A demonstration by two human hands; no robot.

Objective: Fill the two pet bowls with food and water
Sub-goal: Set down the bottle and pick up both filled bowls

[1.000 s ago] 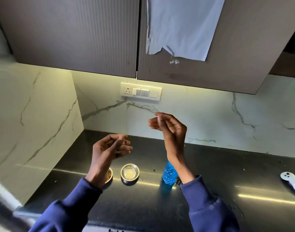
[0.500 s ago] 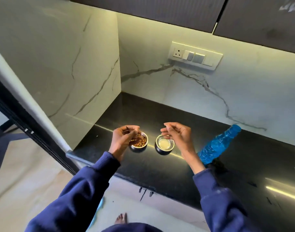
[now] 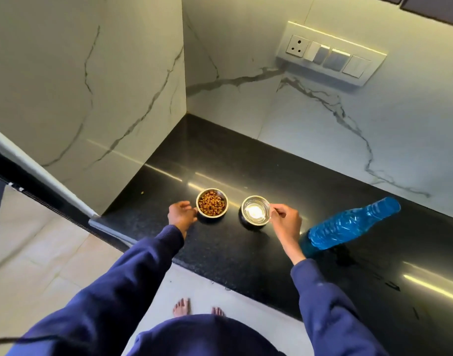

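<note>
Fingers of the left hand [image 3: 182, 216] curl loosely, half closed, with the fingertips at the left side of the food bowl [image 3: 212, 205]; they seem to touch its wall near the rim, though whether they grip it cannot be told. That bowl is a small round steel one filled with brown kibble, standing upright on the black counter [image 3: 258, 163] close to its front edge. The right hand [image 3: 285, 220] is likewise partly closed, thumb and forefinger drawn together at the right rim of the water bowl [image 3: 255, 210], apparently pinching or just touching the rim. This second bowl stands upright just beside the first, to its right, with a small gap between them, and a bright glare sits on the clear liquid inside it. Both forearms wear dark blue sleeves [image 3: 132, 273] that reach in from the lower edge of the view. To the right of the right hand, near its wrist but apart from it, a blue plastic bottle [image 3: 353, 223] stands on the counter, leaning in the wide-angle view. A single stray crumb [image 3: 142, 192] lies on the counter to the far left. White marble walls [image 3: 246, 47] enclose the corner, and a switch panel [image 3: 330, 53] is mounted on the back wall. Bare toes [image 3: 181, 307] show on the pale floor below.
</note>
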